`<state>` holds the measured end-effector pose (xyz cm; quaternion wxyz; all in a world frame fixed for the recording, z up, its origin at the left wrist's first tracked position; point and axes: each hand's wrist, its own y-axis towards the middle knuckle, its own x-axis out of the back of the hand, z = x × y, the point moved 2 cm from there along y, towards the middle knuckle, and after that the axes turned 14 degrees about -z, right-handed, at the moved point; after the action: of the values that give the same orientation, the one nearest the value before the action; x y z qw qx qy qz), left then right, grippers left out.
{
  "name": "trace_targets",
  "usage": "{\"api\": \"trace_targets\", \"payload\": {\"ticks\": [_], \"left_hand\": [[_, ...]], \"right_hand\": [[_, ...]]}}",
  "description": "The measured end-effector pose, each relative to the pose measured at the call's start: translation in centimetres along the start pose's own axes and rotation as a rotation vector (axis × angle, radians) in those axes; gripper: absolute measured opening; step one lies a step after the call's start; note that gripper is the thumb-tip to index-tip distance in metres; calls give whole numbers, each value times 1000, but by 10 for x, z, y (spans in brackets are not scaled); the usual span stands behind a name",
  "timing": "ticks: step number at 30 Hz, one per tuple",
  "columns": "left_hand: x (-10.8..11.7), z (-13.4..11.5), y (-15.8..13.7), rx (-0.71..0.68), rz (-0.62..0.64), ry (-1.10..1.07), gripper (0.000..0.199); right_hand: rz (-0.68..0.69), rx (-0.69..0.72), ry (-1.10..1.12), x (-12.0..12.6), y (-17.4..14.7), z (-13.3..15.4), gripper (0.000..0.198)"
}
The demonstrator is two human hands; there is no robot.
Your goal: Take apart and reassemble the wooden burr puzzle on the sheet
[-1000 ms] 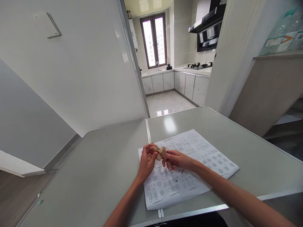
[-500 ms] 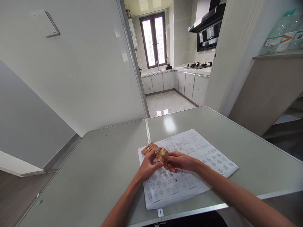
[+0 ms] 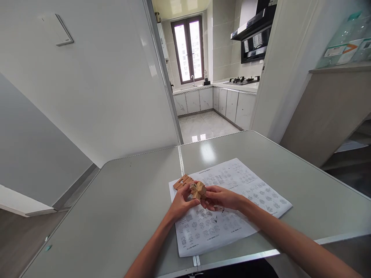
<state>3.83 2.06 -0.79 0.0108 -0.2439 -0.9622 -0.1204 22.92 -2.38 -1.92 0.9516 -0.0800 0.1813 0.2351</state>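
Note:
Between both hands is a wooden burr puzzle point(image 3: 199, 189) of light, faceted pieces, held above a printed sheet. My left hand point(image 3: 182, 202) grips its left side, thumb along the lower edge. On the right side, the fingers of my right hand point(image 3: 218, 197) are closed on the same puzzle. Dark marks show on one upper-left face of it. Just behind my left hand, brown notched wooden pieces point(image 3: 183, 181) lie on the corner of the instruction sheet point(image 3: 211, 231), which carries rows of small diagrams.
The pale grey table point(image 3: 130, 208) has a seam point(image 3: 181, 160) running front to back. A white wall panel point(image 3: 116, 96) borders it at the far left. Plastic bottles point(image 3: 342, 44) stand on a ledge at the right. Beyond the doorway is a kitchen with a stove point(image 3: 243, 80).

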Motion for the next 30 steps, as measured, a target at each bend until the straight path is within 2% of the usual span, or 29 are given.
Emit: {"api": "trace_targets", "payload": {"ticks": [7, 11, 15, 19, 22, 27, 30], "left_hand": [[0, 3, 2, 91, -42, -32, 74], [0, 5, 3, 70, -138, -36, 66], [-1, 3, 0, 31, -218, -9, 61], [-4, 0, -2, 11, -249, 24, 61], [-4, -1, -2, -4, -263, 24, 64], [-4, -4, -2, -9, -227, -10, 66], [-4, -6, -2, 0, -219, -14, 68]], "right_hand": [[-80, 160, -243, -7, 1, 6, 42], [-258, 310, -409, -8, 4, -1, 34], [-464, 499, -718, -4, 5, -14, 26], [-565, 604, -933, -3, 4, -19, 23], [-556, 584, -877, -5, 4, -15, 23], [-466, 553, -722, -8, 5, -6, 21], [-485, 553, -715, -9, 5, -6, 15]]}}
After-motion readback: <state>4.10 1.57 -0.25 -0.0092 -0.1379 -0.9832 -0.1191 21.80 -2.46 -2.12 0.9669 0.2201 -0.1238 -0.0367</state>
